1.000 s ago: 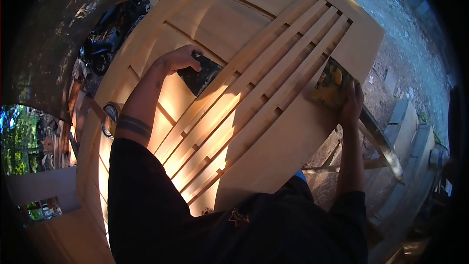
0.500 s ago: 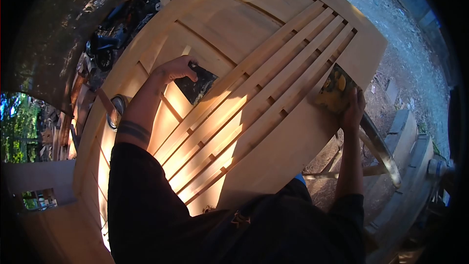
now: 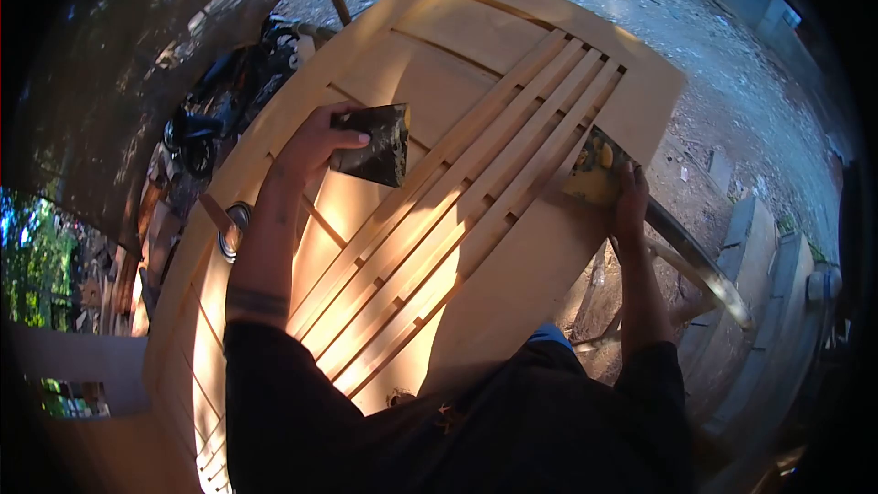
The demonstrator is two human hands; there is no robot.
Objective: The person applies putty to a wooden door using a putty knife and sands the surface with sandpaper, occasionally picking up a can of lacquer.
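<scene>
My left hand [image 3: 315,142] grips a dark, smeared rectangular putty spreader [image 3: 373,154] with the thumb across its face. A tan residue marks the spreader's right edge, and in this view it overlaps the grooved part of a wooden door panel [image 3: 526,288]. At the panel's right side, my right hand [image 3: 631,206] is closed on the edge of a dark flat plate bearing yellow-brown putty [image 3: 590,178]. Part of that plate lies over the panel's edge in view. Long parallel slats [image 3: 485,178] run diagonally between my two hands.
Left of my left forearm, a round open can [image 3: 240,220] sits on the panel with a wooden stick [image 3: 216,214] leaning at it. A curved metal tube [image 3: 700,261] stands off the right edge. Grey planks [image 3: 732,256] lie beyond, on dirt ground.
My left hand has turned the spreader from pointing down at the panel to nearly level. The plate stays in my right hand, and the whole view has shifted slightly.
</scene>
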